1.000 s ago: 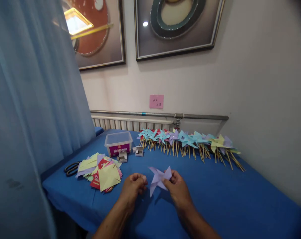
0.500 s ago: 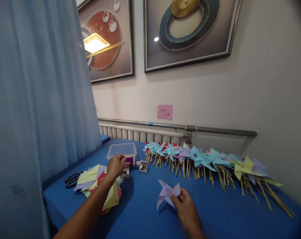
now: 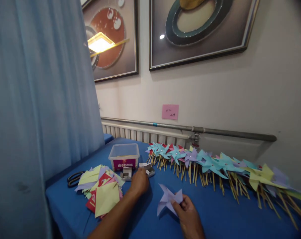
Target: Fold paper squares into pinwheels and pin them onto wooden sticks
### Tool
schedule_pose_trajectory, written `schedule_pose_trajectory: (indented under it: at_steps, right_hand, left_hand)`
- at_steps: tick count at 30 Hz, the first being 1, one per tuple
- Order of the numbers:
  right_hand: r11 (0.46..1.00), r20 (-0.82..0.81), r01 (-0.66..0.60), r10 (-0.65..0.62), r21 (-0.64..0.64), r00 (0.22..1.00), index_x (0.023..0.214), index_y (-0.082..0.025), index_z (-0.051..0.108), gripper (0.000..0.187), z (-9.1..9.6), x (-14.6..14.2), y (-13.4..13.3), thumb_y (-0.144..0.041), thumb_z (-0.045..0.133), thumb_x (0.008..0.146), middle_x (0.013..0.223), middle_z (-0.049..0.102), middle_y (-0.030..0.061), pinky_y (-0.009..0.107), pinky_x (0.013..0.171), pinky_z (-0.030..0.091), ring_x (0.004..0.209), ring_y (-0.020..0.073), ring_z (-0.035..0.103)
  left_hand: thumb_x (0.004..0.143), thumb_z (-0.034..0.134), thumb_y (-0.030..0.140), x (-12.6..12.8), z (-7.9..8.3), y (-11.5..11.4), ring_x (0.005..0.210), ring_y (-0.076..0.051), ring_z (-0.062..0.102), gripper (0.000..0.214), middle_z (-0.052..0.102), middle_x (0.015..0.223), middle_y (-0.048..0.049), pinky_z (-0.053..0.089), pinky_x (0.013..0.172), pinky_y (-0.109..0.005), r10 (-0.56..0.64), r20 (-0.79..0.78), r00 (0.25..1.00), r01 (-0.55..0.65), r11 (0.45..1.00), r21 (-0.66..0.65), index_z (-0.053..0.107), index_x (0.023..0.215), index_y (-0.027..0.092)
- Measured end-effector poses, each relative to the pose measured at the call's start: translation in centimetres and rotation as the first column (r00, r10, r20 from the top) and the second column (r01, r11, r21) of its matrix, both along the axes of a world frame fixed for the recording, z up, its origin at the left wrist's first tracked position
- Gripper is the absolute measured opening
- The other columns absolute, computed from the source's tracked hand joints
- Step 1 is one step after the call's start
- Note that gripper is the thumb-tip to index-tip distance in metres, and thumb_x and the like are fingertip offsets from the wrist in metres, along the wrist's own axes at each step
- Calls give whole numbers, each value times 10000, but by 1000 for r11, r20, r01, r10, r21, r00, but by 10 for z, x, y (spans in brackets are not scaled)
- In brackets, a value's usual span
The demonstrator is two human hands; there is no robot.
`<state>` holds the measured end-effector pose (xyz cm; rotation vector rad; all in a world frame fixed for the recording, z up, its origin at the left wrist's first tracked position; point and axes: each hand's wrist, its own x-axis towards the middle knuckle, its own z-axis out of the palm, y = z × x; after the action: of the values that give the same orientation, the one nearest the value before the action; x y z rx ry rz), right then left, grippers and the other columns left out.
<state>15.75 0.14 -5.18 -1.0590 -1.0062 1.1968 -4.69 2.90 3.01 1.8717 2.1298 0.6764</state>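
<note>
one worktop [image 3: 227, 217], blue-covered, bearing a row of stick-mounted paper pinwheels [image 3: 212, 164] along the far and right edges, a heap of coloured paper [image 3: 107, 196] toward the left edge, and one clear tub [image 3: 124, 164] toward the far left corner. two bare hands: left hand [image 3: 140, 182], grip hidden, cannot tell; right hand [image 3: 188, 212], thumb and fingers clamped on one purple pinwheel [image 3: 167, 199] over the worktop's front middle. scissors [image 3: 72, 179], handles showing, near the left edge; two small boxes [image 3: 126, 174], one before the tub, one at the left hand's fingertips.
</note>
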Motion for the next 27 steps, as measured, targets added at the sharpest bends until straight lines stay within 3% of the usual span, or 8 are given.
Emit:
schedule_pose_trajectory:
  at_steps: [3,5,8,11,14,22,27]
  right_hand:
    - [1000,-2,14,-14,-11,1000,842,-253,672,407,-9,-1,5,-524,827,581,727,773,30,358,719,560,760,293,737]
    - [1000,2,16,-16,-10,1000,867,-251,676,428,-14,-2,6,-536,827,586,743,780,34,358,725,561,756,289,735]
    - [1000,3,18,-18,-7,1000,862,-253,673,433,-19,-2,9,-552,823,586,749,780,40,365,724,566,761,296,740]
    - [1000,10,22,-22,-12,1000,842,-258,667,421,-21,-2,10,-558,816,586,741,774,43,372,711,568,754,304,741]
    - [1000,9,8,-8,-16,1000,863,-260,671,409,-16,-1,7,-539,816,602,761,777,41,371,723,570,770,301,742]
    - [999,28,-25,26,-40,999,867,-243,660,393,14,1,-9,-481,829,604,747,766,23,349,746,555,776,278,728]
    - [999,53,-11,13,-31,998,854,-244,659,362,22,-1,-15,-474,815,623,746,759,12,331,737,543,783,266,714]
  left_hand:
    - [922,463,80,-18,0,-20,1117,-325,688,341,743,1150,-206,477,930,-373,6,-238,971,-9,1000,-10,769,1067,122]
    - [924,451,66,-39,6,-31,1161,-335,660,362,734,1174,-220,460,953,-381,101,-334,937,-96,995,31,774,1082,111]
    - [939,467,102,-73,18,-37,1174,-355,650,368,719,1214,-236,461,942,-402,209,-407,889,-217,976,29,751,1172,95]
    - [941,503,138,-93,22,-36,1090,-351,697,317,757,1140,-207,470,887,-399,162,-409,898,-203,978,-57,783,1089,135]
    - [950,506,144,-93,18,-34,1035,-332,725,310,782,1080,-176,469,872,-389,98,-385,918,-149,983,-104,809,1006,179]
    - [979,469,145,-63,7,-38,1072,-293,687,333,759,1098,-152,441,930,-381,-87,-469,879,41,993,-109,797,1022,180]
    - [1004,408,148,-55,3,-44,1058,-305,674,379,741,1077,-155,428,910,-408,-79,-529,845,54,997,-63,783,1056,173]
